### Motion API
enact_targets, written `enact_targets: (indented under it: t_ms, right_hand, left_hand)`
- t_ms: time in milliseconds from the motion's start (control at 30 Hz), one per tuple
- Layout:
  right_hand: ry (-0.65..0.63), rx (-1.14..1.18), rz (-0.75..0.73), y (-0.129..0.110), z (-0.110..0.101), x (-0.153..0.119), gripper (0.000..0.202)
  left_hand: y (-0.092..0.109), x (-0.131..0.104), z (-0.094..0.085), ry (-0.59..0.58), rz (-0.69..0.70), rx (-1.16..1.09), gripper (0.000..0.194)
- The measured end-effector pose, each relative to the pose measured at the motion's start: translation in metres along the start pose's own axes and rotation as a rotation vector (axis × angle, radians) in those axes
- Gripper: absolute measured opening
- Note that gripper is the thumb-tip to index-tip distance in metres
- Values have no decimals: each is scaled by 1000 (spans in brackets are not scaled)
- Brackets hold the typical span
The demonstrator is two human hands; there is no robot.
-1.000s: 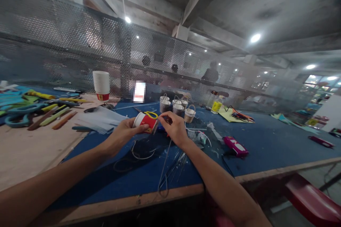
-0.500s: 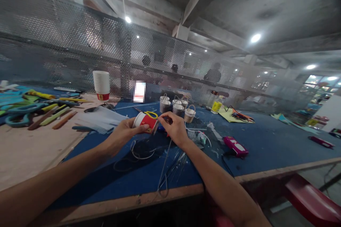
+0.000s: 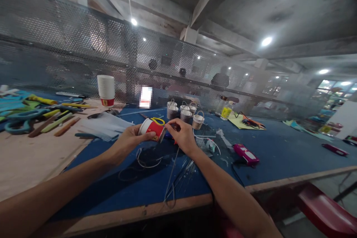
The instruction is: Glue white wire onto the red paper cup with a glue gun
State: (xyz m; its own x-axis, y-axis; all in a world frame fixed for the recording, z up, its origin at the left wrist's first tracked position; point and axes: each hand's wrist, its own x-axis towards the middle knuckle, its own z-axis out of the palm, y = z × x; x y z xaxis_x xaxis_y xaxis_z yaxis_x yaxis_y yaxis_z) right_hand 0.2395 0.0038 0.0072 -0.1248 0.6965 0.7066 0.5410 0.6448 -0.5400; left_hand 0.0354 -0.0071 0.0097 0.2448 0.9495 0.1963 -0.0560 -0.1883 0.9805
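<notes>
A red and white paper cup (image 3: 145,126) lies tilted on its side in my left hand (image 3: 132,136), fingers and thumb wrapped round it. Against its right end, where a grey band (image 3: 162,135) shows, my right hand (image 3: 180,134) is closed in a pinch. A thin grey cord (image 3: 174,167) runs up from the table edge to beneath my right hand and seems to be in the pinch; the fingertips partly hide it. A yellow loop (image 3: 157,121) shows just above the cup. Behind my hands stand several small cord-wrapped cups (image 3: 185,113) with looped handles.
A stack of paper cups (image 3: 106,87) stands at the back left. Scissors (image 3: 21,121) and several coloured tools lie left, beside white strips (image 3: 104,124). To the right are a magenta glue gun (image 3: 245,154) and a yellow-labelled bottle (image 3: 227,110). A perforated metal screen (image 3: 111,44) rises behind the table.
Both hands keep nearly the same hold and place. The right hand has shifted very slightly left at the cup's end; the view has moved a little.
</notes>
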Motion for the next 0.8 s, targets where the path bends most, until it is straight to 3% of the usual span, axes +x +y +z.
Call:
enact_targets:
  t_ms: [800]
  right_hand:
    - [-9,20,1,-1,-1,-1,23]
  left_hand:
    - [-2,-2,-1,-24,-36,-38,21]
